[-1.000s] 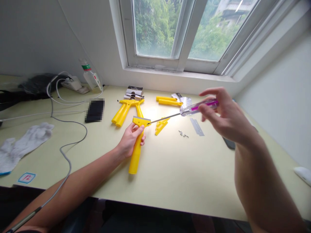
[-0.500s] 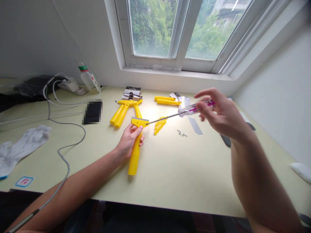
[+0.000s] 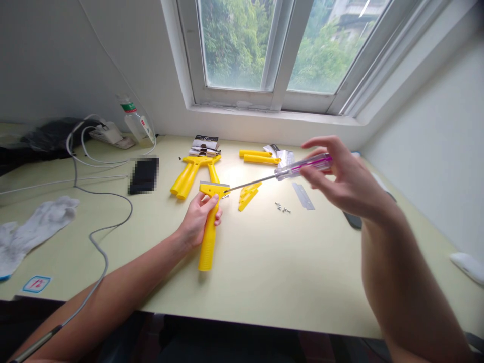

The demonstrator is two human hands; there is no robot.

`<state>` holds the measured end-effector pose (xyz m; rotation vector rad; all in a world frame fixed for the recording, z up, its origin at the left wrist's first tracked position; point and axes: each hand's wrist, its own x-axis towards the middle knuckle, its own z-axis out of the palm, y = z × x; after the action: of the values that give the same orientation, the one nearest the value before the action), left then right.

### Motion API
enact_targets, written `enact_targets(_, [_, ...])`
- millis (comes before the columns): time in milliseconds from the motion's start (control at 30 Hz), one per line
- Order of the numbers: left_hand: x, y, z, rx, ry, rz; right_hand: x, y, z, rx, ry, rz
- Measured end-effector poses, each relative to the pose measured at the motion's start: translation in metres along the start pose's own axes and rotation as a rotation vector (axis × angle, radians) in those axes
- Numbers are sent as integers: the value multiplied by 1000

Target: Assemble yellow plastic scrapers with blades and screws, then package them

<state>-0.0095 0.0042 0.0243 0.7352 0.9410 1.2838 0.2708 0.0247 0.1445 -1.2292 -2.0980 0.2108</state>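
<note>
My left hand (image 3: 197, 221) is shut around the ribbed grip of a yellow plastic scraper (image 3: 207, 247), whose metal-edged head points up and away from me. My right hand (image 3: 350, 184) holds a screwdriver (image 3: 302, 168) with a clear, magenta-striped handle in its fingertips. The screwdriver's thin steel shaft reaches left, and its tip sits at the right end of the scraper head. I cannot tell whether they touch. A tiny screw or two lie on the desk just below that tip.
Yellow scraper parts (image 3: 192, 174) (image 3: 260, 157) (image 3: 248, 195), loose screws (image 3: 282, 207), a metal blade (image 3: 302, 195) and printed packaging (image 3: 204, 147) lie on the pale desk (image 3: 287, 282). Cables (image 3: 102, 227), a white glove (image 3: 34, 232) and a bottle (image 3: 132, 121) sit to the left.
The scraper head has tilted slightly, and the screwdriver tip has moved left with it, now pointing at the head's right end. My right hand's grip has shifted a little along the handle.
</note>
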Motion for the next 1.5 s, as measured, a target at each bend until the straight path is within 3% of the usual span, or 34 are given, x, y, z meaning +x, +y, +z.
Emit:
enact_targets(67, [1,1,0,-13,7,3,0,0,0,60,-67,-46])
enact_targets(233, [1,1,-1,-5,-11,15,1,-5,6,-40,121,56])
enact_targets(367, [1,1,0,9,1,38,3,-5,6,27,68,50])
enact_targets(733, [1,0,0,30,16,31,3,-11,14,68,183,138])
enact_targets(833, [3,2,1,44,28,35,3,-14,7,153,209,120])
enact_targets(967, [7,10,-4,17,88,46,0,-17,-9,216,368,41])
enact_targets(1033, [9,15,-7,-71,82,66,0,-13,-10,257,249,71])
enact_targets(1100, [9,21,-9,-166,62,87,2,-6,-1,271,21,133])
enact_targets(1300, [9,29,-7,-149,90,159,13,10,52,419,-432,162])
enact_targets(1433, [7,26,-4,-105,73,137,7,8,79,225,-800,95])
enact_targets(1500, [5,23,-3,-78,66,123,1,4,89,126,-924,59])
